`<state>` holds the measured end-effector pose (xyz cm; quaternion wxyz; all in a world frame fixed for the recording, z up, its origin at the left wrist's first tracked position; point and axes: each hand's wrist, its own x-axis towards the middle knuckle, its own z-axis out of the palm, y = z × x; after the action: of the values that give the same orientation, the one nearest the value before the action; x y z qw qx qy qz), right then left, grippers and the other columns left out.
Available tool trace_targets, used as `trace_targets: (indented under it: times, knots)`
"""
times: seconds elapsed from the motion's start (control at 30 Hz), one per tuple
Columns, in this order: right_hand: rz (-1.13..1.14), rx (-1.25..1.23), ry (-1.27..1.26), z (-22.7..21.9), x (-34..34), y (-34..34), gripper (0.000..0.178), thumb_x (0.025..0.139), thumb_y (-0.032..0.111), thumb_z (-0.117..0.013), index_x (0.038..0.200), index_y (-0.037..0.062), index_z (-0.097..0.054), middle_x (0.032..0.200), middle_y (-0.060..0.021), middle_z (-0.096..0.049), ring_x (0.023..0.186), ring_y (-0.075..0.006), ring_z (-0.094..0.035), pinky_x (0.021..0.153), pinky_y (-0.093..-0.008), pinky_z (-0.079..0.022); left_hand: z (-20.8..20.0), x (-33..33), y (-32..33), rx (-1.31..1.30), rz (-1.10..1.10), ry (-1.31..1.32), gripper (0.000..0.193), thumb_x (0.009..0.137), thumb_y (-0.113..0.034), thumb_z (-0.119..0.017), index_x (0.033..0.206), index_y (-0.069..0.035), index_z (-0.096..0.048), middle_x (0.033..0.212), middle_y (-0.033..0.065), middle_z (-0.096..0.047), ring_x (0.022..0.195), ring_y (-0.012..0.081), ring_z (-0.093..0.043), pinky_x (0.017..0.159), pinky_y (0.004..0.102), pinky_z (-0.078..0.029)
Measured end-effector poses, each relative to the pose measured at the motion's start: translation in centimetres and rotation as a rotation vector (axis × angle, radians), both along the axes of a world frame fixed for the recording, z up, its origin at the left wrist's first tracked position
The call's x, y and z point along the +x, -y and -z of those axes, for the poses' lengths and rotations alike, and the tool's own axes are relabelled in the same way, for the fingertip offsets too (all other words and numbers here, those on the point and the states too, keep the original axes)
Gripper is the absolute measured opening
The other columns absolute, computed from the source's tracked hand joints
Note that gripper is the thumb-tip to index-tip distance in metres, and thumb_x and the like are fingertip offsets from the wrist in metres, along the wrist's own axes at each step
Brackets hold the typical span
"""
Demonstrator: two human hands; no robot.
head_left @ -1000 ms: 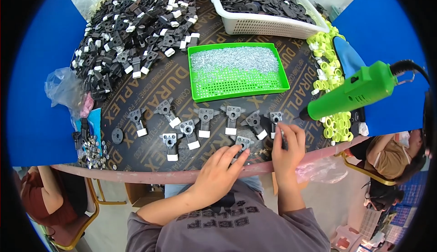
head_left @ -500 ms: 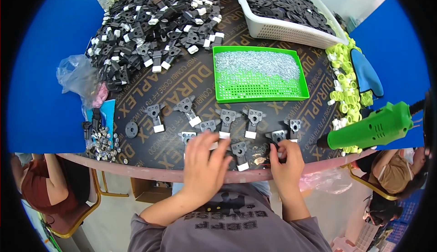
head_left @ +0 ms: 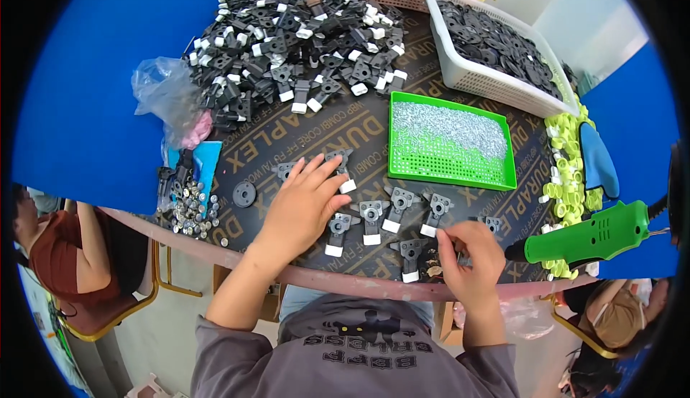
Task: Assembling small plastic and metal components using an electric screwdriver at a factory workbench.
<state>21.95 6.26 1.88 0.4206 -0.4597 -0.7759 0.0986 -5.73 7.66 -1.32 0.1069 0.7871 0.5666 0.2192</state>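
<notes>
Hands at the loose brackets, near edge of table

By the left edge of the table [head_left: 359,270] lies a clear bag [head_left: 165,92], with a pink wad [head_left: 196,129] beside it. In the near left corner, small round metal parts [head_left: 192,211] lie against a blue sheet [head_left: 210,155]. A single black disc [head_left: 244,194] lies flat to their right. At the far left, a pile [head_left: 287,46] of black, white-ended pieces rises.

The left hand [head_left: 302,200] is over two loose brackets, its fingers slightly apart and extended; it partly covers both. More brackets [head_left: 371,220] lie flat to its right, well inside the near edge, one closer to that edge.

Beyond them, toward the right, stands a green tray [head_left: 453,181] of small silvery pieces. The right hand [head_left: 476,254] is near the near edge, fingers bent, thumb and forefinger close together at one bracket's white end; whether they grip anything cannot be told.

A white basket [head_left: 474,83] of black discs occupies the far right corner. Yellow-green rings [head_left: 564,182] line the right edge, partly behind a green power tool [head_left: 604,234].
</notes>
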Motion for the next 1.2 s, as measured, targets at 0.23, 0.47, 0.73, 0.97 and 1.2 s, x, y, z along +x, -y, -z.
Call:
trace_targets:
  times: [0.23, 0.47, 0.73, 0.97, 1.2]
  knots:
    - [-0.297, -0.147, 0.391, -3.4, -1.2, -4.9, 0.027, 0.076, 0.011, -0.078, 0.099, 0.0055, -0.065, 0.099, -0.0085, -0.063, 0.090, -0.0305, -0.060, 0.077, -0.0399, -0.049, -1.2, -2.1, 0.9, 0.118, -0.077, 0.087, 0.015, 0.091, -0.011, -0.063, 0.104, -0.004, -0.063, 0.130, 0.0115, -0.060, 0.128, 0.0335, -0.051, 0.112, 0.0500, -0.034]
    - [-0.443, -0.318, 0.318, -0.1, -1.2, -5.8, 0.026, 0.077, 0.000, -0.073, 0.102, 0.0045, -0.067, 0.104, -0.0097, -0.061, 0.099, -0.0316, -0.060, 0.084, -0.0399, -0.050, -0.2, -7.8, 5.2, 0.106, -0.546, 0.068, 0.036, 0.080, 0.001, -0.067, 0.116, -0.002, -0.062, 0.119, 0.0153, -0.061, 0.112, 0.0369, -0.055, 0.098, 0.0438, -0.044]
    - [-0.431, -0.307, 0.269, 0.5, -1.0, -6.1, 0.018, 0.079, 0.000, -0.072, 0.096, 0.0039, -0.068, 0.100, -0.0089, -0.063, 0.092, -0.0299, -0.063, 0.077, -0.0371, -0.052, 0.0, -12.4, 8.6, 0.129, -0.967, 0.013, 0.031, 0.080, -0.006, -0.074, 0.109, -0.004, -0.064, 0.110, 0.0157, -0.059, 0.106, 0.0365, -0.055, 0.092, 0.0443, -0.044]
    - [-0.423, -0.265, 0.252, 0.7, -1.2, -6.1, 0.020, 0.078, 0.000, -0.073, 0.097, 0.0036, -0.068, 0.100, -0.0092, -0.063, 0.091, -0.0289, -0.064, 0.077, -0.0364, -0.052, 2.0, -13.8, 7.6, 0.145, -0.984, 0.167, 0.020, 0.082, -0.004, -0.073, 0.100, -0.001, -0.066, 0.099, 0.0126, -0.061, 0.079, 0.0260, -0.063, 0.071, 0.0342, -0.051]
    - [-0.430, -0.240, 0.245, 0.8, -0.9, -6.1, 0.021, 0.077, 0.000, -0.074, 0.098, 0.0024, -0.069, 0.100, -0.0097, -0.064, 0.091, -0.0283, -0.064, 0.079, -0.0356, -0.052, 2.9, -14.4, 6.5, 0.307, -0.955, 0.443, 0.009, 0.086, -0.001, -0.068, 0.096, 0.000, -0.069, 0.087, 0.0124, -0.066, 0.075, 0.0211, -0.064, 0.068, 0.0292, -0.050]
